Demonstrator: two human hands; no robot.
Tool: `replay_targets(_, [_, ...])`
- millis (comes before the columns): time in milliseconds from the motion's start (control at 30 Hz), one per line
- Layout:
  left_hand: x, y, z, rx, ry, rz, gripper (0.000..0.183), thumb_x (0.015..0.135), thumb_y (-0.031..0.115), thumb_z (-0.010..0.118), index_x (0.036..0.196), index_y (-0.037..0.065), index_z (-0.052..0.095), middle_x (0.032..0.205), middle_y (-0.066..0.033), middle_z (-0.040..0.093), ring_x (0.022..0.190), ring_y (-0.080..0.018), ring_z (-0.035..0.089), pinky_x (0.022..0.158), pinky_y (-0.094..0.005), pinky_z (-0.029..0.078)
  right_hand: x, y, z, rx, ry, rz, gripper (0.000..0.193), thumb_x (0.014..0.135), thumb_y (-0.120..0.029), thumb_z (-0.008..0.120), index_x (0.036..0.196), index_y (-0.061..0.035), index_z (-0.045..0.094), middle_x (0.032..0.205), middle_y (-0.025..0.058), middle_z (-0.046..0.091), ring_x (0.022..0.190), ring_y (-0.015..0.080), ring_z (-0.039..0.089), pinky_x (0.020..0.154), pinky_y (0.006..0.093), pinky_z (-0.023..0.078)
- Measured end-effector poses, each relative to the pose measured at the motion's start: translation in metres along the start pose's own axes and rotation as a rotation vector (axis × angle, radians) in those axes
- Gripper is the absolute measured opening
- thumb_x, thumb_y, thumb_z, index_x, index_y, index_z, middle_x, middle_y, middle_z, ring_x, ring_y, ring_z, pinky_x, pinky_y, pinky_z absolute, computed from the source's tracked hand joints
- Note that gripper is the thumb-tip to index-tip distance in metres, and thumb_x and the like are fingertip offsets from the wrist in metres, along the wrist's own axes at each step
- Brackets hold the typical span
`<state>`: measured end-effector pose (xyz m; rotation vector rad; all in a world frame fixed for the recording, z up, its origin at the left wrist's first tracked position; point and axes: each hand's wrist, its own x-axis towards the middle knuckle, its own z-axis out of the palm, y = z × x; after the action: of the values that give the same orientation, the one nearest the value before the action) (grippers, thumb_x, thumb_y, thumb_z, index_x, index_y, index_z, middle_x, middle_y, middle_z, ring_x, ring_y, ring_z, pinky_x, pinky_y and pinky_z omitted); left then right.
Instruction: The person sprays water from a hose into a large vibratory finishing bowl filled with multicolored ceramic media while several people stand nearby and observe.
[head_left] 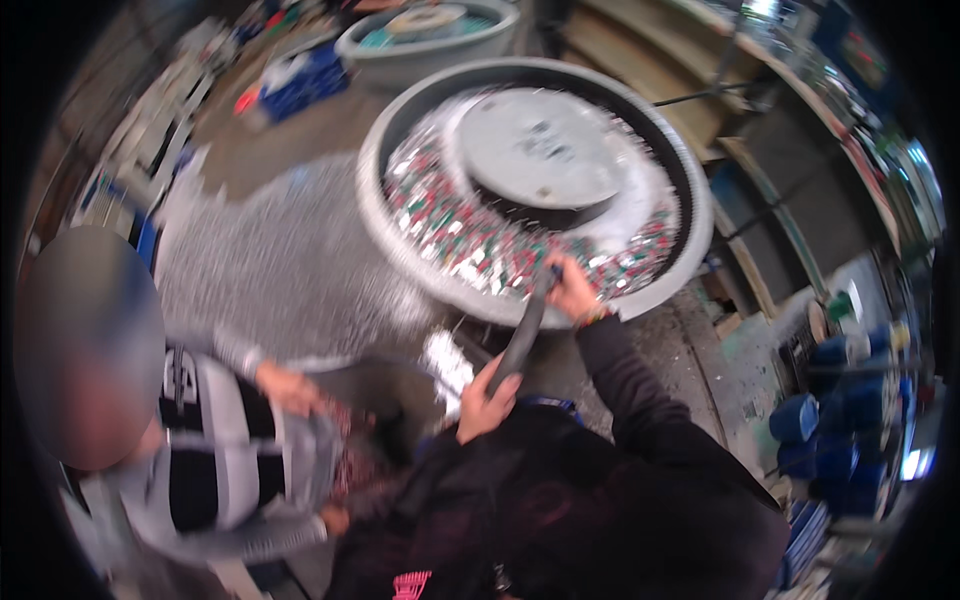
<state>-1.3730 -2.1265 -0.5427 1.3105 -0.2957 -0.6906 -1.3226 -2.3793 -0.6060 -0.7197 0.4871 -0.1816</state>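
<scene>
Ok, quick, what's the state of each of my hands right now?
Left hand: closed, holding the near end of the dark grey tube.
Right hand: closed, holding its far end.

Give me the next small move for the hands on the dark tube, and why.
Probably ease the right hand slightly forward, carrying the far end of the dark tube toward the red, green and silver pieces: the left hand also grips it, and that end appears near the rim of the tub.

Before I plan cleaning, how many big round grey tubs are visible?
2: a large round grey tub of small red, green and silvery pieces, upper centre; another round grey tub beyond it, at the top edge. More may be hidden.
</scene>
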Motion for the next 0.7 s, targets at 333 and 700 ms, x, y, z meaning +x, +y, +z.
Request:
replay_targets(333, [-0.025,0.002,-0.020,-0.060,-0.050,0.075,0.012,0.074,0.009,0.062,0.083,0.005,0.057,0.062,0.0063,0.048,0.058,0.0000,0.043,0.053,-0.0160,0.035,0.038,-0.001,0.122,-0.120,-0.158,0.120,0.013,0.068,-0.008,0.050,0.078,-0.0013,0.045,0.068,0.0114,0.050,0.057,0.0240,0.051,0.051,0.0401,0.047])
replay_targets(700, [0.002,0.000,-0.023,0.069,-0.066,0.071,0.011,0.074,0.010,0.062,0.083,0.005,0.058,0.066,0.0039,0.053,0.060,-0.0016,0.047,0.054,-0.0171,0.036,0.044,0.036,0.027,0.053,0.095,0.181,0.014,0.069,-0.011,0.049,0.079,-0.0040,0.044,0.069,0.0096,0.048,0.063,0.0235,0.049,0.055,0.0415,0.046])
